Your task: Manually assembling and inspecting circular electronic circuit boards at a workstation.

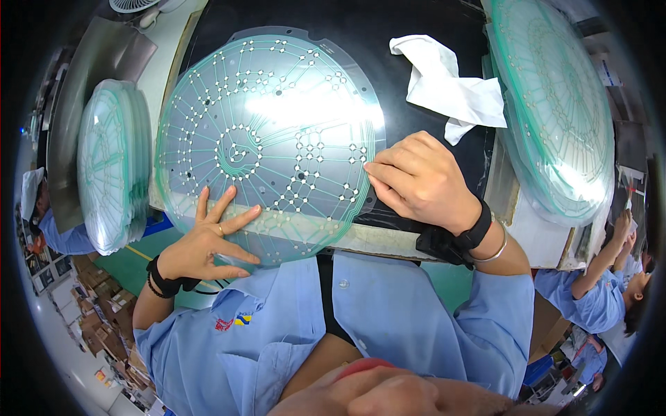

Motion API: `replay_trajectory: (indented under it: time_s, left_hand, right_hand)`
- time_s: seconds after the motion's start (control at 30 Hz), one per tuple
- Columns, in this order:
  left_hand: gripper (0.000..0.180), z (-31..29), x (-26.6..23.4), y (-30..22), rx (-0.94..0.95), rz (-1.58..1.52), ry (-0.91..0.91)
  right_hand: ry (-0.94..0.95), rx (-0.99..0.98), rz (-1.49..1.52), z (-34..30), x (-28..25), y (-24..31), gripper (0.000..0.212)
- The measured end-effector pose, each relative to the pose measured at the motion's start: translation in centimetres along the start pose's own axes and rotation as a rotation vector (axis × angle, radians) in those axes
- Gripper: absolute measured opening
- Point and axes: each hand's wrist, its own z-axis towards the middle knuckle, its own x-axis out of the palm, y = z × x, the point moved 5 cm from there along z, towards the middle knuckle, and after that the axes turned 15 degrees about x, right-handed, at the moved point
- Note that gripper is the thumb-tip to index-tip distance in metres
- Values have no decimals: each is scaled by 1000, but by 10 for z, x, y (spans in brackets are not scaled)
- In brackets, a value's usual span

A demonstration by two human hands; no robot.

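Light-blue short-sleeved shirt point(388, 305), chest emblem; black wristbands, silver bangle point(494, 251), finger ring point(220, 226).

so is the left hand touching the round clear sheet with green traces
Touching. The head view shows the left hand lying flat, fingers spread, on the lower edge of the round clear sheet with green traces.

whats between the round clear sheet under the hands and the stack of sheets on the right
In the head view, a crumpled white cloth lies on the black mat between them.
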Motion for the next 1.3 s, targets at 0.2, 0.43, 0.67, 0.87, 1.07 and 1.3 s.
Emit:
replay_trajectory:
  time_s: [0.2, 0.43, 0.67, 0.87, 1.07, 1.3]
  left_hand:
    - [20, 2, -2, 0, 3, -12, 0]
    - [19, -1, -1, -1, -2, -4, -8]
    - [17, 0, -1, -1, 0, -4, -13]
    - [16, -1, -2, 0, -13, -35, -15]
    - [14, -2, -3, 3, -14, -41, -10]
    - [21, -5, -6, -1, -38, -12, 21]
  right_hand:
    - [-8, -30, -71, 0, 8, 3, 19]
    - [15, -53, -140, -1, 8, 8, 18]
    - [-53, 3, 0, 0, -3, -5, 9]
    - [-168, 86, -57, 1, -21, -11, 16]
    - [-337, 313, -437, 11, -41, -33, 26]
    - [-174, 433, -392, 13, -31, -44, 29]
